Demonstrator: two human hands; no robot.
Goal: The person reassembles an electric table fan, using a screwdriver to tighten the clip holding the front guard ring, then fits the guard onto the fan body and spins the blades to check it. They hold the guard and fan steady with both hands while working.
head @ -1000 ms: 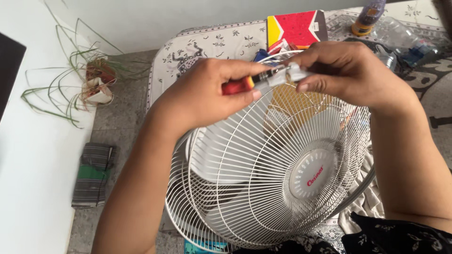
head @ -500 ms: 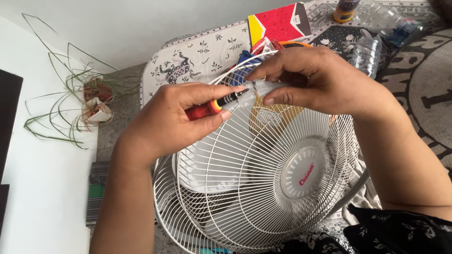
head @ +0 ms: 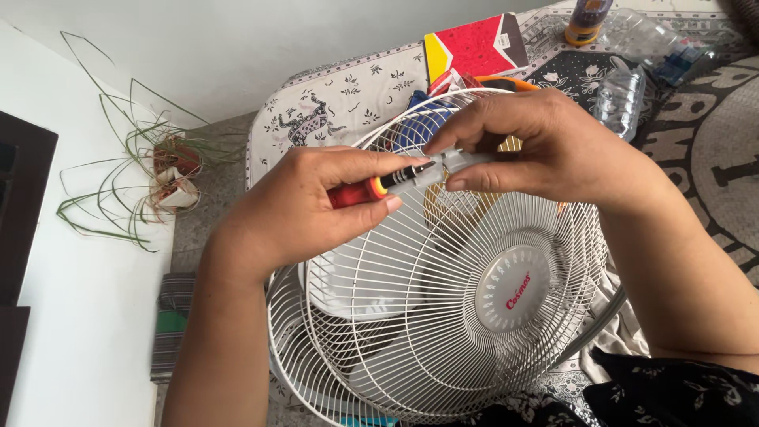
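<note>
My left hand (head: 304,209) grips a screwdriver (head: 371,188) by its red and orange handle, held level above the fan. Its tip goes into a small white plastic part (head: 455,164) pinched between the fingers of my right hand (head: 545,146). Both hands hover over the upper rim of a white wire fan guard (head: 443,316) lying face up, with a round white centre cap (head: 514,289) and pale blades showing underneath.
A patterned mat (head: 348,103) lies under the fan. Behind it are a red and yellow box (head: 474,47), clear plastic bottles (head: 624,87) and a small jar (head: 585,20). A potted plant with long leaves (head: 170,170) stands at the left by a white surface (head: 87,316).
The view has shifted, so the fan and hands sit lower and further right in the frame. The hands keep the same hold on the screwdriver and the white part.
</note>
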